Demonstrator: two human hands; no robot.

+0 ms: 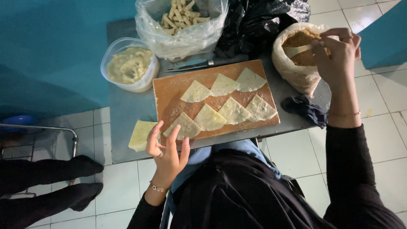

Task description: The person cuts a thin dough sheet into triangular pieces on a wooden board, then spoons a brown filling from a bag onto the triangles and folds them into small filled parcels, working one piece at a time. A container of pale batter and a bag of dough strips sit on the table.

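Hovering left hand (166, 147) spread, right hand (337, 53) pinching spoon (298, 50)

a clear plastic bag (182, 36) of pale stick-shaped pieces is sitting at the table's (127, 110) far edge, its mouth gaping open. beside it a black plastic bag (254, 25) is lying crumpled. at the far right corner a translucent bag (296, 72) of brown crumbs is standing open. a round clear tub (127, 63) of pale paste is resting near the far left corner.

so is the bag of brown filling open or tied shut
Open: the bag of brown filling has its rim rolled down, filling exposed, and the right hand holds a spoon in it.
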